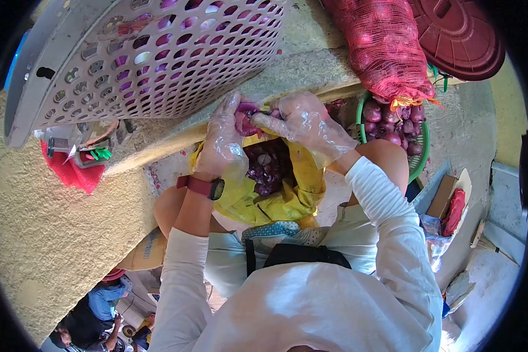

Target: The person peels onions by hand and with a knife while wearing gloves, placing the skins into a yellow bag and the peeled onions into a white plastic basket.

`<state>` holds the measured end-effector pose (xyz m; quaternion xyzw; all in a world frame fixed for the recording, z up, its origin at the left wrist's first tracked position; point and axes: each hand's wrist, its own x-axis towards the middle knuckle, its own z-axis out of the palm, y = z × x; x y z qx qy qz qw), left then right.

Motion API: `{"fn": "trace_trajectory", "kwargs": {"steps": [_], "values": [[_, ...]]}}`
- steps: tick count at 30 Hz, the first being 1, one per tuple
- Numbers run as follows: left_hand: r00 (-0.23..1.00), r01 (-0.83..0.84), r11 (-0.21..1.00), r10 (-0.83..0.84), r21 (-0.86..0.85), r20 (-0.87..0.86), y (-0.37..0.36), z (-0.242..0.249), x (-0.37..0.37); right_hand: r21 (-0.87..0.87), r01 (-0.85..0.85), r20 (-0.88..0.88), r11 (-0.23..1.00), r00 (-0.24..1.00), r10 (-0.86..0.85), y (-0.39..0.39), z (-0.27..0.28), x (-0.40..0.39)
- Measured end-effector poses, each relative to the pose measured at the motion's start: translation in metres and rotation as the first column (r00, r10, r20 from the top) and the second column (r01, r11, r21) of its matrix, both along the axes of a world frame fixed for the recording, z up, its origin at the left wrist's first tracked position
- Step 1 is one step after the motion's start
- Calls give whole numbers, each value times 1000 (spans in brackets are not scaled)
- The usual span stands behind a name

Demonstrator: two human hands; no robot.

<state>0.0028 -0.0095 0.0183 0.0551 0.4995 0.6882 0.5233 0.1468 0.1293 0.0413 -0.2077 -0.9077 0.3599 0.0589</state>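
White shirt [311, 305], onion [244, 122] seemingly between fingers [267, 124]

Two gloved hands are counted, one left hand [222, 144] and one right hand [314, 126], with one onion [244, 121] held. One wristwatch [217, 189], one yellow bag [306, 176], one large perforated basket [164, 64], one green basket [426, 146], one red mesh sack [381, 53] and one maroon lid [460, 35] are seen. More than ten loose onions [393, 126] are shown; their exact number is hidden.

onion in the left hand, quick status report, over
Left hand gripping onion, right hand close alongside. Onion near far rim of open yellow bag. Nothing visibly blocking either hand.
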Motion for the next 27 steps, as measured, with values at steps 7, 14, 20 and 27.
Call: {"fn": "trace_trajectory", "kwargs": {"steps": [7,14,20,27], "values": [[1000,5,1000,-5,-8,3,-1,-9,-2,325,-56,-44,944,996,74,4,-12,-1],[999,-23,1000,23,2,33,2,-9,-3,271,-5,-77,963,997,27,2,-7,0],[999,-32,999,31,30,37,2,-6,-1,224,31,9,974,999,-33,2,3,-1],[1000,20,1000,-20,-24,-24,0,-3,-1,284,23,-95,959,995,5,3,-4,-2]]}}
